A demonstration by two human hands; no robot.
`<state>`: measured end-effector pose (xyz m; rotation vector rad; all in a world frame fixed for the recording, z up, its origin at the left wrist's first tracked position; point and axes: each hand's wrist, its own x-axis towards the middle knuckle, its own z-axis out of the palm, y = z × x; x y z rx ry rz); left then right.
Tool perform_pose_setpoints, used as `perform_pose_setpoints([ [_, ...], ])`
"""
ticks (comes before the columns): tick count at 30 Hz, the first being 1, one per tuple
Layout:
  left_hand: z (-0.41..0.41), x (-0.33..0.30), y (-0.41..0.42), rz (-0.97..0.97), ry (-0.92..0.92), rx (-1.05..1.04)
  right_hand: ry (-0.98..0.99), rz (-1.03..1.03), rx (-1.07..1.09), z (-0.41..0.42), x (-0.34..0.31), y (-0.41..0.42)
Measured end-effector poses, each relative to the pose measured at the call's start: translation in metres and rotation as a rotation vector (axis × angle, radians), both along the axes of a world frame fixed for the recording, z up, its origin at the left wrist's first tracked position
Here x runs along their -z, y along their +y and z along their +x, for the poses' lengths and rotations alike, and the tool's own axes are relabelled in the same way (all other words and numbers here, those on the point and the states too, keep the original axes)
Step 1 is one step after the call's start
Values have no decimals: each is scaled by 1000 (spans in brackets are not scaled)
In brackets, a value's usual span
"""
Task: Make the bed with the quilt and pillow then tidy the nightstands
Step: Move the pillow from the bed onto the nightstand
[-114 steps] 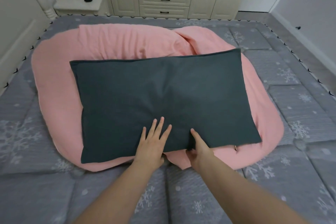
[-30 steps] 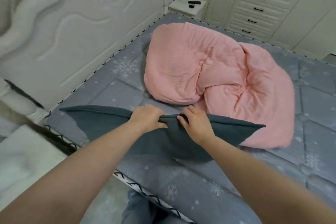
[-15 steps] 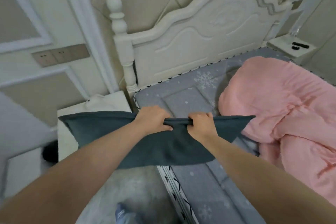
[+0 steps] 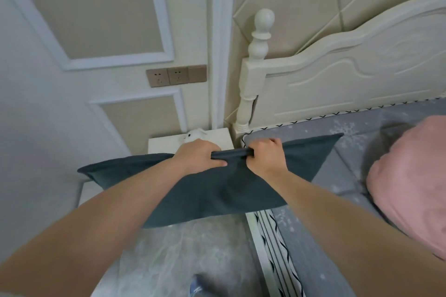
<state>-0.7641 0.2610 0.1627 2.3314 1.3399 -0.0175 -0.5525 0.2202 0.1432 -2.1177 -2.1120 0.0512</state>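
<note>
Head view, tilted down past two bare forearms. Left hand (image 4: 198, 155) and right hand (image 4: 265, 157) at frame centre, close together, each clenched around the bunched top edge of a dark slate-grey fabric pillow (image 4: 217, 190). Pillow held in the air, hanging below the fists, one corner reaching toward the left edge of the frame, the other toward the right over the bed. Behind the left hand, a white bedside nightstand (image 4: 166, 141) with a small white object (image 4: 194, 135) on top, too blurred to identify. Right side of the frame: grey snowflake-print quilted mattress (image 4: 347, 164), bordered by a black-and-white zigzag trim. Crumpled pink quilt (image 4: 410, 190) at the right edge, lying on the mattress, apart from the pillow. Upper right: cream carved wooden headboard (image 4: 350, 75) with a turned post. Upper left: panelled wall with a brown socket strip (image 4: 176, 76). Bottom centre: pale glossy floor (image 4: 183, 253).
</note>
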Motion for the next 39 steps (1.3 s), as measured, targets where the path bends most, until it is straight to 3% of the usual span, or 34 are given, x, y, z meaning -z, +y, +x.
perform_pose_setpoints([
  [8, -61, 4, 56, 133, -28, 23, 2, 57, -59, -55, -6, 60],
  [11, -70, 9, 77, 100, -33, -12, -19, 51, -93, -62, -3, 89],
  [23, -71, 38, 188, -158, 40, -140, -75, -305, -258, -69, 17, 221],
  [34, -82, 81, 275, -273, 95, -170, -69, -543, -252, -86, 56, 320],
  [39, -82, 114, 299, -85, 150, -194, -21, -472, -175, -81, 85, 334],
])
